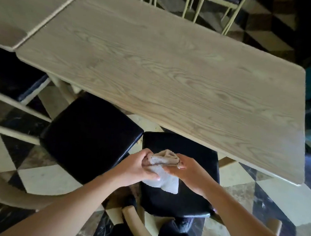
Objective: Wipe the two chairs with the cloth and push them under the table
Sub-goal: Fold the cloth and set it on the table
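Two chairs with black padded seats stand at the near edge of the pale wooden table (171, 68). The left chair (89, 136) is angled, its front tucked slightly under the table edge. The right chair (197, 196) is directly below me, its far edge under the tabletop. Above the right seat, my left hand (140, 167) and my right hand (186, 167) both hold a folded light grey cloth (164, 171); its loose end hangs down toward the seat.
A third black-seated chair (15, 79) stands at far left beside a second tabletop (22, 14). Pale chair legs (232, 16) show beyond the table. The floor (47, 177) is black-and-white diamond tile. My dark-socked feet (178, 227) are below the right chair.
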